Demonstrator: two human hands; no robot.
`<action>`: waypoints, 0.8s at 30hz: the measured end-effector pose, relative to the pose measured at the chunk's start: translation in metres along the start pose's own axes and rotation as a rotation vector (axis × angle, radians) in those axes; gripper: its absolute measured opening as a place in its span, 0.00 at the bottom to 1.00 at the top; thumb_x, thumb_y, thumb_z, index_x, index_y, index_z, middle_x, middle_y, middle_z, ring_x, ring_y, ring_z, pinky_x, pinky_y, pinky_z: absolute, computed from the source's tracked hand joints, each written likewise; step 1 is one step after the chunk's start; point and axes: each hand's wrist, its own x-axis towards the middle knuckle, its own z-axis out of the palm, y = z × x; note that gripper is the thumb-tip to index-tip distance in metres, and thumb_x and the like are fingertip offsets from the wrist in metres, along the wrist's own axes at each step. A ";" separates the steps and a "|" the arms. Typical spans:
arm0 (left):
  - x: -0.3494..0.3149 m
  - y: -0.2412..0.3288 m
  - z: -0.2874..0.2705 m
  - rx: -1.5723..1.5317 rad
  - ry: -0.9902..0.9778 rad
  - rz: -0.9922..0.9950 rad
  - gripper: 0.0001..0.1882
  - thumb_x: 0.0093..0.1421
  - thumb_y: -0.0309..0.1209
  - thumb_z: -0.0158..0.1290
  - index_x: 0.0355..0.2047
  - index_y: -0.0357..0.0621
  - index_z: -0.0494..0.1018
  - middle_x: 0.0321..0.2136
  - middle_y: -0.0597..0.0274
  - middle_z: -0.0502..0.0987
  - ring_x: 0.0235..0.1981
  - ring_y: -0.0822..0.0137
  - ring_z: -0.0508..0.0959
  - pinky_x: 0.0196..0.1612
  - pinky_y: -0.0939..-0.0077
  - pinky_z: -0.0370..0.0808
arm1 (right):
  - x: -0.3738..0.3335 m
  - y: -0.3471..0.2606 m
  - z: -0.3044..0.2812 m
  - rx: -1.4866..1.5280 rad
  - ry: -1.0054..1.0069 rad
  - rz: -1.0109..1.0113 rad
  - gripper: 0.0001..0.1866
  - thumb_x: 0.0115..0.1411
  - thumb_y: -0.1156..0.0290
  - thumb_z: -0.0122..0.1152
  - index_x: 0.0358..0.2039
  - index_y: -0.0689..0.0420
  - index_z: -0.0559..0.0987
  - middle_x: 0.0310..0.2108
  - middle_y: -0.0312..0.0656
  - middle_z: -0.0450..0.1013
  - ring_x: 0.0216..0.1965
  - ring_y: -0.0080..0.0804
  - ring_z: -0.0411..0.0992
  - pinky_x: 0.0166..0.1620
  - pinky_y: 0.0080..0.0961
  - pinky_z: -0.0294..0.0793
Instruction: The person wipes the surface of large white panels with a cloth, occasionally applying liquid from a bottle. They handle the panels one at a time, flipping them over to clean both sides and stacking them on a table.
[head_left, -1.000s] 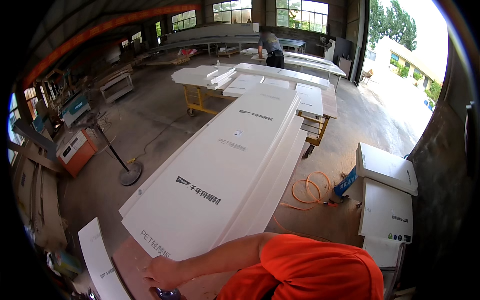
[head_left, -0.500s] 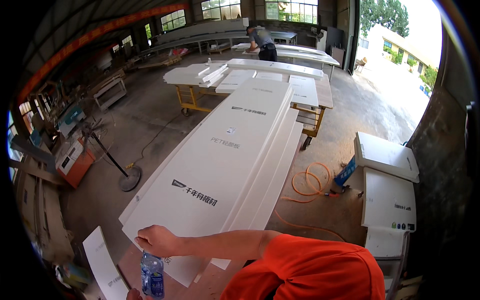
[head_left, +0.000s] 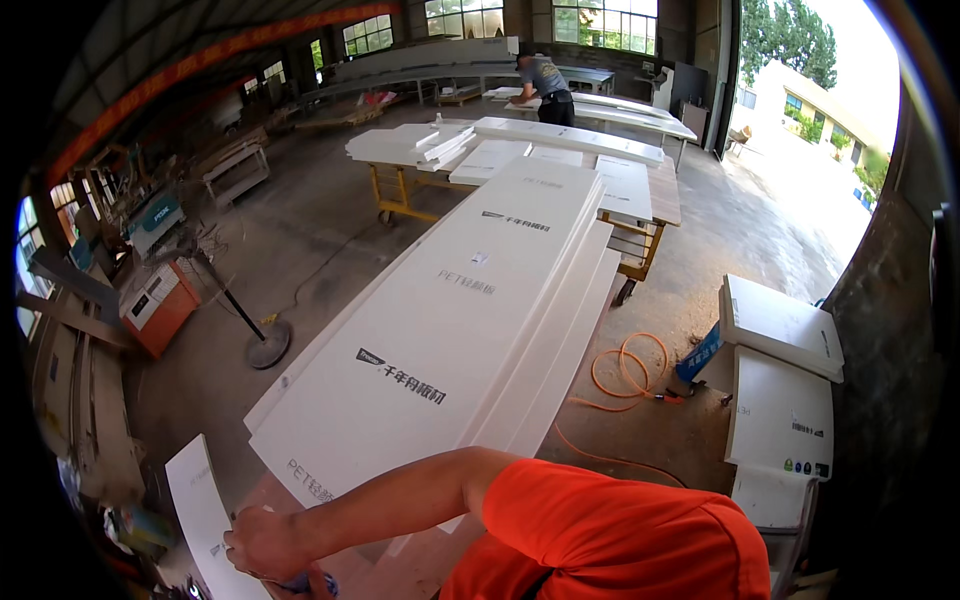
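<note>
At the lower left a plastic bottle (head_left: 298, 582) with a blue label shows only in part, mostly hidden behind my right hand and cut by the picture's edge. My left hand (head_left: 320, 584) is seen only as fingers curled round the bottle. Just above it, my right hand (head_left: 264, 541) is closed, its fingers bent; what they hold is hidden. My right forearm crosses over the near end of a stack of long white boards (head_left: 420, 330) with dark print. A narrow white panel (head_left: 200, 500) stands beside my right hand on the left.
Behind the stack, a yellow-framed cart (head_left: 400, 195) carries more white panels; a person (head_left: 547, 88) bends over a farther table. A pedestal fan (head_left: 268, 345) stands left. On the right are a coiled orange hose (head_left: 628, 370), a blue bag (head_left: 700, 352) and piled white boards (head_left: 780, 320).
My right hand has moved down and left, off the board stack's near corner. The bottle, upright in plain sight before, is now lower and mostly covered. The view has shifted slightly.
</note>
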 end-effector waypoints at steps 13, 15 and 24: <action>0.017 0.013 -0.003 0.080 0.015 -0.024 0.34 0.54 0.35 0.71 0.58 0.36 0.71 0.43 0.55 0.81 0.44 0.62 0.80 0.49 0.66 0.77 | 0.002 0.015 0.025 0.088 -0.008 0.084 0.14 0.66 0.58 0.58 0.29 0.52 0.82 0.29 0.37 0.75 0.32 0.40 0.78 0.33 0.42 0.78; 0.013 0.004 -0.006 0.064 0.059 -0.031 0.35 0.51 0.30 0.72 0.58 0.39 0.72 0.44 0.61 0.81 0.45 0.67 0.79 0.51 0.70 0.76 | 0.001 0.015 0.027 0.188 -0.057 0.157 0.16 0.69 0.56 0.57 0.31 0.53 0.83 0.29 0.38 0.76 0.34 0.43 0.79 0.35 0.42 0.78; -0.003 -0.075 -0.024 -0.096 0.238 -0.170 0.36 0.51 0.31 0.74 0.59 0.38 0.71 0.46 0.59 0.79 0.46 0.68 0.80 0.48 0.70 0.79 | 0.010 0.055 0.004 1.064 -0.159 1.084 0.18 0.74 0.56 0.56 0.41 0.61 0.80 0.26 0.35 0.76 0.27 0.20 0.72 0.28 0.22 0.70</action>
